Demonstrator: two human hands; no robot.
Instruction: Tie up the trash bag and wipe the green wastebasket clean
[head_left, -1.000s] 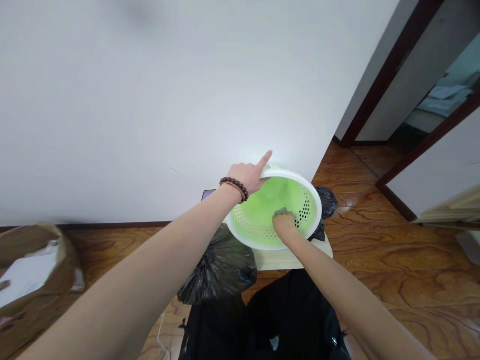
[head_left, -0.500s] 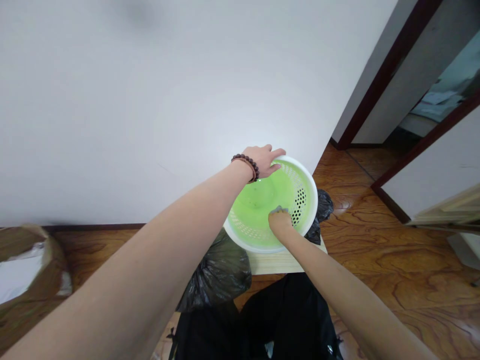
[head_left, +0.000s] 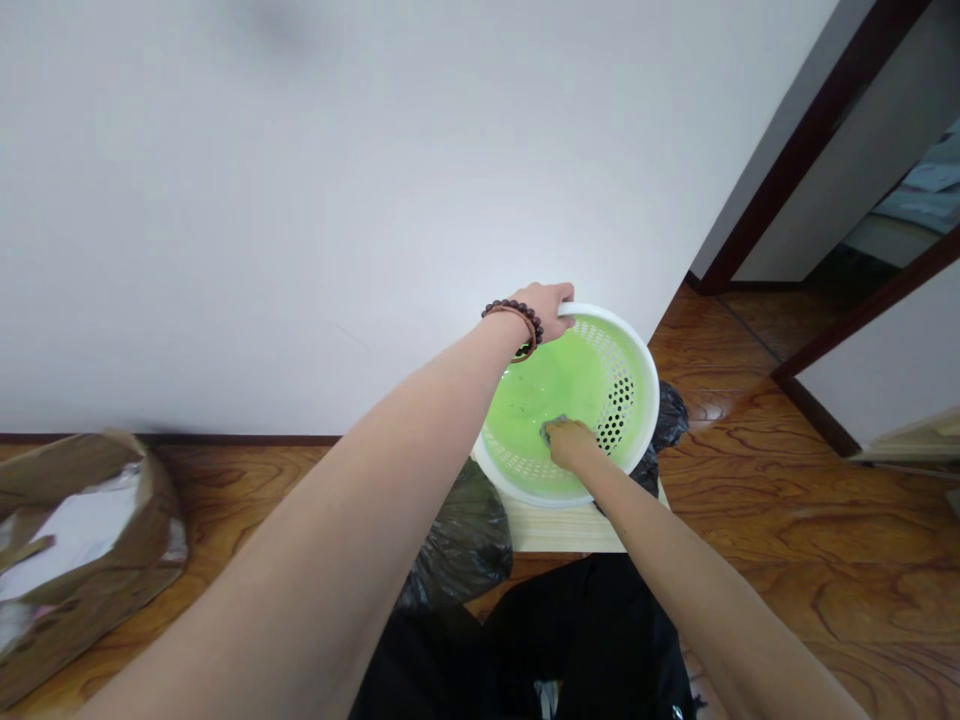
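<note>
A round green colander point(head_left: 581, 375) with a white rim and perforated sides stands tilted toward me on a small pale wooden table point(head_left: 562, 525). My left hand point(head_left: 546, 308), with a dark bead bracelet on the wrist, grips the far rim of the colander with curled fingers. Inside the bowl, my right hand point(head_left: 568, 443) is closed on a small grey cloth point(head_left: 556, 425), pressed against the green inner surface.
A black plastic bag point(head_left: 459, 540) bulges at the table's left, and another black bag point(head_left: 666, 420) lies behind the colander on the right. A brown cardboard box point(head_left: 75, 550) sits on the wooden floor at far left. White wall ahead; a dark-framed doorway at right.
My left hand slid from pointing along the rim to gripping its far edge. The colander turned slightly and my right hand with the cloth shifted a little inside it.
</note>
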